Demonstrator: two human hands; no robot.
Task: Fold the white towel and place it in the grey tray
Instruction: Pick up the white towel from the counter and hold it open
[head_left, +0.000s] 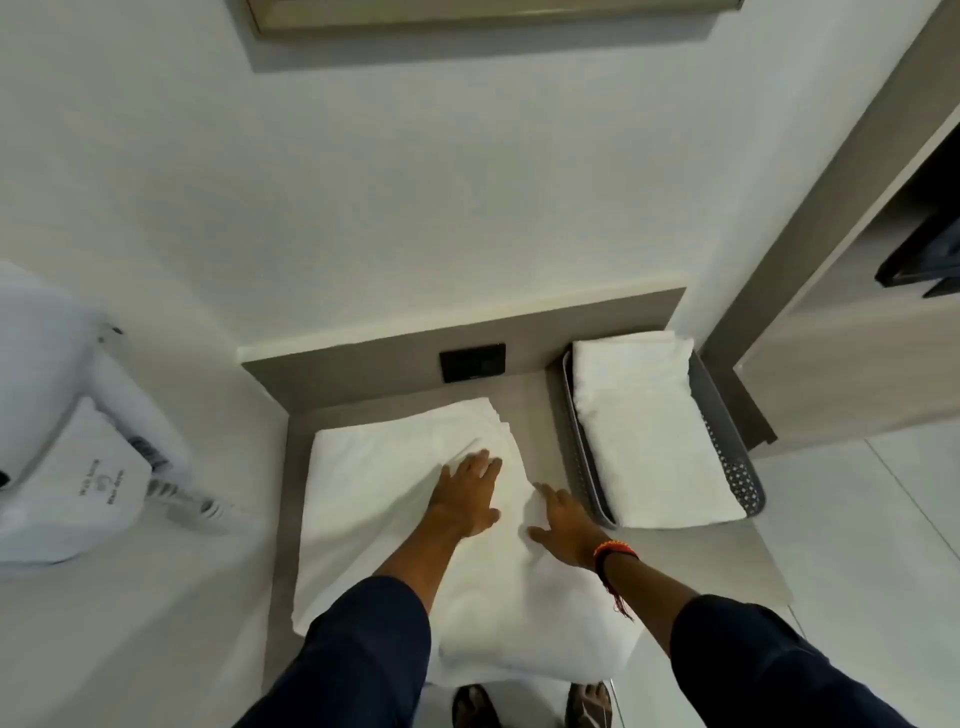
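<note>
A white towel (374, 499) lies spread on a low grey-brown bench (524, 405), partly folded, with its near end hanging over the front edge. My left hand (467, 493) rests flat on the towel's middle, fingers apart. My right hand (563, 525) presses flat on the towel's right edge, fingers spread. To the right stands the grey tray (737, 467), a perforated basket. A folded white towel (649, 426) lies inside it.
A black wall socket (472, 362) sits on the bench's back panel. A bed with white linen and a printed pillow (78, 488) is at the left. A wooden cabinet (841, 322) stands at the right. My sandalled feet (535, 706) show below.
</note>
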